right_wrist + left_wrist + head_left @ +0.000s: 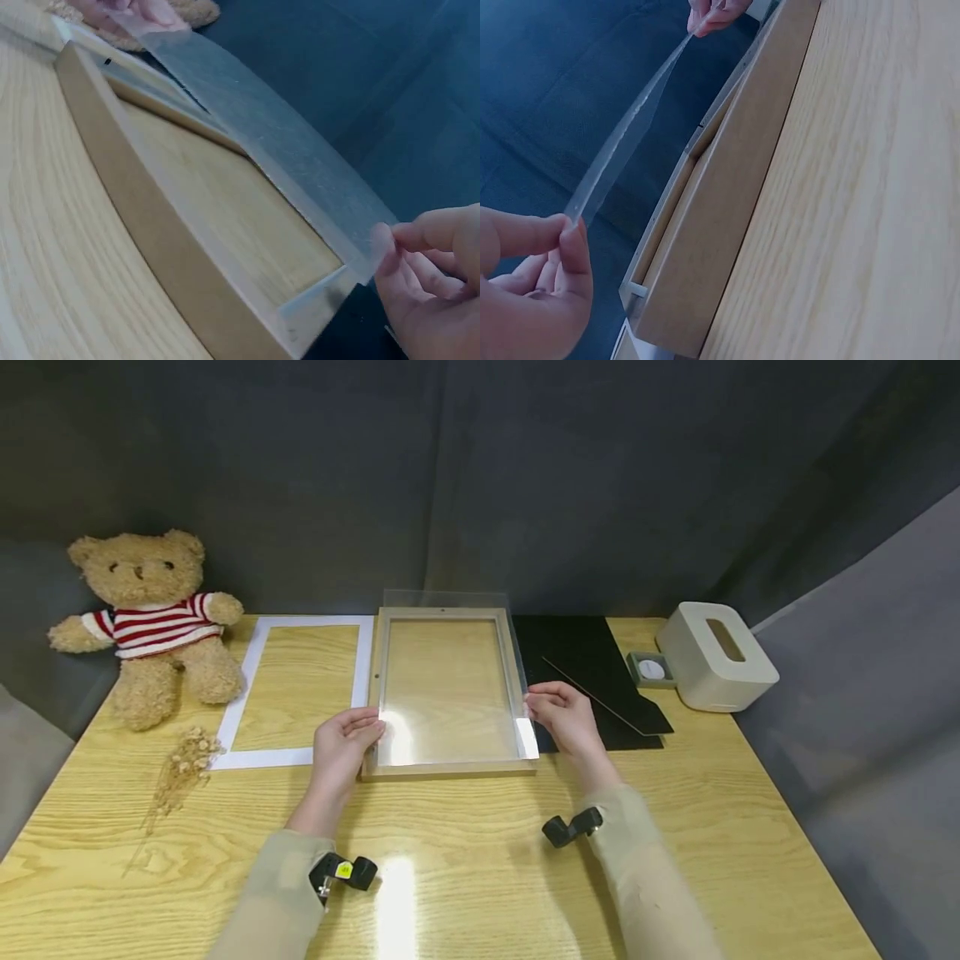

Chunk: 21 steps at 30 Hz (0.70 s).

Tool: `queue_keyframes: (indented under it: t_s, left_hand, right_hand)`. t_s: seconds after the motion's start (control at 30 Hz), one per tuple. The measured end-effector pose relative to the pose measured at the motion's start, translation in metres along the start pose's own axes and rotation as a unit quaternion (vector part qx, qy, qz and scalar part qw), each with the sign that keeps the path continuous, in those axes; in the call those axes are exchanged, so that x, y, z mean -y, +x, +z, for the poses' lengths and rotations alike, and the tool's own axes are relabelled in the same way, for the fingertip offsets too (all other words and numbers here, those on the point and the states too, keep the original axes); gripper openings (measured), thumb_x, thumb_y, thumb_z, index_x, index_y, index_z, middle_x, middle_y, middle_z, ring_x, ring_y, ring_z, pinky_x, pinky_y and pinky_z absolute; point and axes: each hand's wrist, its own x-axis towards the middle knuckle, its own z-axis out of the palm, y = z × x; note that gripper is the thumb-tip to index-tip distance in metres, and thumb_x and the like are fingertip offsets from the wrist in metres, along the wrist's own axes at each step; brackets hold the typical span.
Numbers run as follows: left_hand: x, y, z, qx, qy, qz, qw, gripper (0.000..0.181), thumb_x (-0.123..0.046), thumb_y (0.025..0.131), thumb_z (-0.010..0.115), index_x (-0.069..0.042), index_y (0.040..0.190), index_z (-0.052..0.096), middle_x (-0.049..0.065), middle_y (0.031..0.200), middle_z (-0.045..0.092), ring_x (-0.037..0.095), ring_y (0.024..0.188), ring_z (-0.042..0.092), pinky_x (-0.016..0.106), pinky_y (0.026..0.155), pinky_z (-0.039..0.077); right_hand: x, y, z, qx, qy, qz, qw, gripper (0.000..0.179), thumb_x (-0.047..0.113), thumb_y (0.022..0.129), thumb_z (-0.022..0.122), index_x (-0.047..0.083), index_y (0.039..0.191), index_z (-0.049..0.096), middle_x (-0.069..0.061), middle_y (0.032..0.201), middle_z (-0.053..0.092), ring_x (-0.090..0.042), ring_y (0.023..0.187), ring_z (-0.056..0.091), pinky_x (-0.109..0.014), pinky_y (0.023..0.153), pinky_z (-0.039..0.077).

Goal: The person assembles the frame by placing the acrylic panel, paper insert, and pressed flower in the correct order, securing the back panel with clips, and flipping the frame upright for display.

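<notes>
"When you looked down from your head camera, where was the clear sheet (277, 142)?"

"From there it seemed to lie right on the wooden frame (453, 770), with its far edge reaching past the frame's back rail. My wrist views told me otherwise."

"How so?"

"My left wrist view caught the sheet almost edge-on, a little bowed, with dark curtain (300, 468) showing between it and the frame. I had it up in the air, over a frame that lay flat on the table (480, 893)."

"And your grip?"

"My left hand (343, 743) pinched one side edge between thumb and finger, and my right hand (562, 717) pinched the opposite edge the same way."

"What did the right wrist view add?"

"The frame's deep side wall. It caught only a patch of the teddy bear (161, 631), though, which the head view took in whole."

"What else did you see from the head?"

"Dried flowers (187, 760) near the bear, a white paper border (363, 668) left of the frame, black board (573, 643) to its right, and a white tissue box (720, 660) farther right."
</notes>
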Motion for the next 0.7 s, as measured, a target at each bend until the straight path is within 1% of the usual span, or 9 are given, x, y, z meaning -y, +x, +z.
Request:
queue_keyframes:
  t_s: [0.1, 0.13, 0.2, 0.33, 0.43, 0.6, 0.7]
  left_hand:
    - [0.001, 0.002, -0.001, -0.008, 0.029, 0.002, 0.9995, 0.031, 0.000, 0.090, 0.063, 0.010, 0.119, 0.058, 0.020, 0.107, 0.061, 0.014, 0.087, 0.061, 0.024, 0.078, 0.053]
    - [0.001, 0.003, -0.001, -0.010, 0.036, 0.001, 0.9993, 0.030, 0.000, 0.090, 0.063, 0.009, 0.119, 0.059, 0.020, 0.106, 0.062, 0.015, 0.087, 0.061, 0.024, 0.078, 0.053]
    - [0.002, 0.005, -0.001, -0.015, 0.046, -0.002, 0.9988, 0.029, 0.000, 0.090, 0.063, 0.009, 0.117, 0.060, 0.019, 0.104, 0.062, 0.018, 0.088, 0.061, 0.024, 0.077, 0.053]
    - [0.001, 0.009, 0.000, -0.018, 0.064, -0.006, 0.9977, 0.027, 0.001, 0.090, 0.062, 0.009, 0.116, 0.061, 0.019, 0.102, 0.062, 0.021, 0.088, 0.062, 0.020, 0.071, 0.053]
    - [0.000, 0.011, 0.001, -0.020, 0.077, -0.007, 0.9968, 0.025, 0.002, 0.090, 0.061, 0.010, 0.114, 0.062, 0.021, 0.101, 0.062, 0.021, 0.086, 0.062, 0.017, 0.067, 0.051]
    - [0.001, 0.013, 0.002, -0.028, 0.091, -0.007, 0.9955, 0.024, 0.003, 0.089, 0.061, 0.011, 0.112, 0.062, 0.022, 0.100, 0.063, 0.020, 0.083, 0.062, 0.016, 0.064, 0.050]
    - [0.002, 0.014, 0.002, -0.032, 0.098, -0.007, 0.9946, 0.024, 0.003, 0.089, 0.061, 0.011, 0.111, 0.062, 0.022, 0.099, 0.064, 0.022, 0.084, 0.063, 0.016, 0.063, 0.050]
  right_hand:
    - [-0.003, 0.003, 0.005, -0.020, -0.016, -0.001, 0.9997, 0.021, -0.003, 0.089, 0.063, -0.012, 0.107, 0.059, -0.021, 0.094, 0.066, -0.015, 0.075, 0.064, -0.026, 0.073, 0.055]
    - [0.002, 0.000, 0.010, -0.035, -0.038, 0.007, 0.9987, 0.023, -0.003, 0.090, 0.062, -0.014, 0.109, 0.057, -0.021, 0.095, 0.066, -0.015, 0.075, 0.064, -0.026, 0.074, 0.055]
    - [0.004, 0.000, 0.014, -0.045, -0.043, 0.012, 0.9980, 0.024, -0.004, 0.090, 0.062, -0.016, 0.110, 0.057, -0.021, 0.094, 0.065, -0.015, 0.075, 0.064, -0.026, 0.074, 0.055]
    - [0.004, 0.001, 0.017, -0.054, -0.062, 0.014, 0.9965, 0.027, -0.003, 0.090, 0.061, -0.017, 0.112, 0.056, -0.022, 0.095, 0.064, -0.015, 0.077, 0.064, -0.026, 0.075, 0.055]
    - [0.002, 0.002, 0.017, -0.059, -0.071, 0.014, 0.9956, 0.025, -0.004, 0.090, 0.062, -0.017, 0.111, 0.057, -0.022, 0.095, 0.064, -0.015, 0.076, 0.064, -0.026, 0.074, 0.055]
    - [-0.002, 0.006, 0.018, -0.064, -0.067, 0.019, 0.9955, 0.024, -0.005, 0.089, 0.062, -0.016, 0.110, 0.058, -0.017, 0.089, 0.065, -0.015, 0.075, 0.065, -0.026, 0.073, 0.056]
    - [-0.003, 0.007, 0.019, -0.064, -0.064, 0.018, 0.9957, 0.023, -0.006, 0.089, 0.061, -0.017, 0.109, 0.058, -0.016, 0.087, 0.066, -0.015, 0.075, 0.065, -0.026, 0.071, 0.056]
